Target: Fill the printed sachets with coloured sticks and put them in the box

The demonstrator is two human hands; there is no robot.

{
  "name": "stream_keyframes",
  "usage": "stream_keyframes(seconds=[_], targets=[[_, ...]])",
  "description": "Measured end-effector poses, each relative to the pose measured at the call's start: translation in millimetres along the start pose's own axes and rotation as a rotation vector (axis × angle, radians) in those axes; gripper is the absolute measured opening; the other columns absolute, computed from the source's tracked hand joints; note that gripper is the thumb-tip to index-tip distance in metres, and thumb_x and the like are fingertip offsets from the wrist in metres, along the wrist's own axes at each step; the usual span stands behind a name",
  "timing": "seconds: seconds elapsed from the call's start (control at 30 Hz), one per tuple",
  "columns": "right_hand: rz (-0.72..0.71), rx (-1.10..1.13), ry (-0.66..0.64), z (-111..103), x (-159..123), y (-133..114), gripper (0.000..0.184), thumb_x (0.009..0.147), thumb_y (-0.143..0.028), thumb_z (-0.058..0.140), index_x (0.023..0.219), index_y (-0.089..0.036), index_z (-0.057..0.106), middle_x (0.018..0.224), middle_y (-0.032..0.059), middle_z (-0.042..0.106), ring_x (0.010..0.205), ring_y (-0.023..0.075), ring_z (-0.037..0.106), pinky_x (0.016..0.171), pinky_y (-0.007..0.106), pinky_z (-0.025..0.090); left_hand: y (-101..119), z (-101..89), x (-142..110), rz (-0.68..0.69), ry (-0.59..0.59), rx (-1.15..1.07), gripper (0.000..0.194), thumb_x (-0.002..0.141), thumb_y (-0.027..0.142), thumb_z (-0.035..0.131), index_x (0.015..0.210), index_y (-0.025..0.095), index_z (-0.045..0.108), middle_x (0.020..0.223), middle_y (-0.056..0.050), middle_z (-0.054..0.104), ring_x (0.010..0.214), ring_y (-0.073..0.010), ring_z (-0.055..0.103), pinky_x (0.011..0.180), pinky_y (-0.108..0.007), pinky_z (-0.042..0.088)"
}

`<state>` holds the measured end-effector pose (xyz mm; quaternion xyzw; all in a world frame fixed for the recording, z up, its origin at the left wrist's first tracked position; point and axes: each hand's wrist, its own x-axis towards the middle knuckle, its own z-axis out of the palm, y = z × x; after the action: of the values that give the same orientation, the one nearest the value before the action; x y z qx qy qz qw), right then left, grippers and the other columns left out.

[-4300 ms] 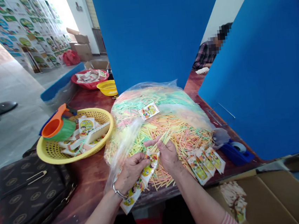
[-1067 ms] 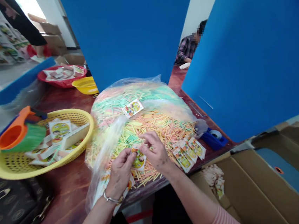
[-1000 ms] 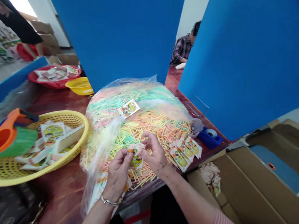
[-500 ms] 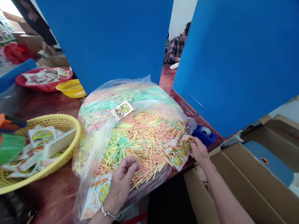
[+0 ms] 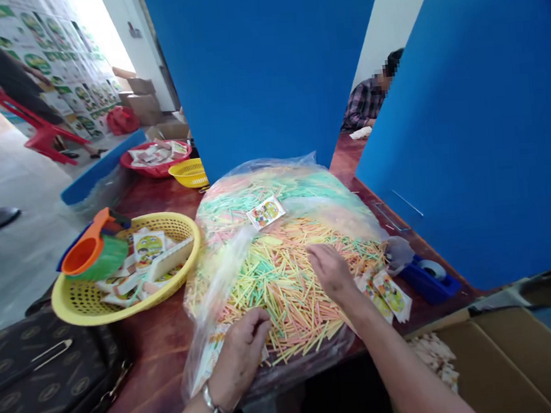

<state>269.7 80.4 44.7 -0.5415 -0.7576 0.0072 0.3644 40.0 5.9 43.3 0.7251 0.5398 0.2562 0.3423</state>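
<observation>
1. L hand [image 5: 239, 359]: fingers loosely curled, resting on the near edge of the clear plastic bag [image 5: 221, 254], no visible grip on anything. A metal bracelet [image 5: 214, 404] sits on the wrist. Printed sachets [image 5: 209, 349] lie in the plastic just under the hand.
2. R hand [image 5: 331, 272]: fingers open, tips down on the pastel sticks [image 5: 285, 303], nothing visibly pinched, though the tips are partly hidden. Two or three sachets [image 5: 386, 296] lie just to its right, at the bag's edge.
3. Location: bag lies flat on the dark red wood table [image 5: 150, 394], open, sticks heaped inside. One more sachet [image 5: 266, 212] sits on top, further from the hands.
4. Handling (my est.): sticks look v. light, thin and fairly stiff, loose enough to slide and scatter, so best scooped w/ a cupped hand, not gripped singly. Sachets look thin and soft; take by an edge. Bag film looks soft and slippery; best held by a gathered fold.
5. Nearby: yellow basket [image 5: 71, 310] of sachets on the L, blue tape dispenser [image 5: 428, 276] on the R, cardboard box [image 5: 494, 354] beside the table, co-worker [image 5: 366, 103] past a blue partition [image 5: 262, 71].
</observation>
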Motion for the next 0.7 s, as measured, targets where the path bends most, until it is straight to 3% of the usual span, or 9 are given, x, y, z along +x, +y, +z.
stream_keyframes(seconds=[0.1, 0.23, 0.4, 0.57, 0.7], targets=[[-0.062, -0.174, -0.274, 31.5, 54.6, -23.2, 0.028, 0.089, -0.019, 0.034, 0.103, -0.015, 0.058, 0.1, 0.009, 0.061, 0.095, 0.0184, 0.05, 0.087, 0.03, 0.038, -0.4, -3.5, -6.7, 0.043, -0.009, 0.253, 0.024, 0.087, 0.026, 0.033, 0.08, 0.02, 0.055, 0.076, -0.003, 0.059, 0.071, -0.0164, 0.055, 0.069, -0.029, 0.043], [-0.055, -0.276, -0.391, 64.0, 92.1, -31.2, 0.027, 0.082, -0.016, 0.043, 0.1, -0.006, 0.06, 0.103, 0.0186, 0.06, 0.101, 0.0265, 0.048, 0.087, 0.037, 0.037, -13.3, -19.6, -23.2, -0.012, 0.07, 0.558, 0.02, 0.083, 0.024, 0.039, 0.08, 0.018, 0.058, 0.085, -0.009, 0.06, 0.083, -0.023, 0.055, 0.078, -0.037, 0.041], [-0.031, -0.365, -0.473, 76.7, 105.2, -44.1, 0.031, 0.078, -0.008, 0.042, 0.1, -0.004, 0.062, 0.103, 0.0218, 0.061, 0.099, 0.0304, 0.05, 0.084, 0.041, 0.035, -28.1, -21.8, -34.8, -0.087, 0.055, 0.671, 0.02, 0.075, 0.023, 0.051, 0.091, 0.015, 0.06, 0.093, -0.012, 0.059, 0.092, -0.0272, 0.052, 0.086, -0.04, 0.038], [-0.024, -0.387, -0.535, 76.1, 111.9, -55.7, 0.028, 0.075, -0.006, 0.044, 0.092, -0.007, 0.067, 0.095, 0.0188, 0.066, 0.091, 0.0288, 0.056, 0.08, 0.039, 0.037, -32.2, -18.3, -30.0, -0.137, -0.005, 0.683, 0.02, 0.075, 0.023, 0.05, 0.091, 0.015, 0.059, 0.091, -0.011, 0.059, 0.094, -0.0269, 0.051, 0.086, -0.04, 0.036], [-0.005, -0.361, -0.514, 82.7, 111.0, -55.4, 0.026, 0.075, -0.005, 0.046, 0.09, -0.006, 0.067, 0.094, 0.0191, 0.066, 0.095, 0.029, 0.056, 0.086, 0.039, 0.034, -32.6, -19.1, -24.4, -0.121, 0.035, 0.686, 0.024, 0.077, 0.03, 0.049, 0.093, 0.016, 0.059, 0.095, -0.01, 0.058, 0.094, -0.026, 0.05, 0.086, -0.039, 0.036]])
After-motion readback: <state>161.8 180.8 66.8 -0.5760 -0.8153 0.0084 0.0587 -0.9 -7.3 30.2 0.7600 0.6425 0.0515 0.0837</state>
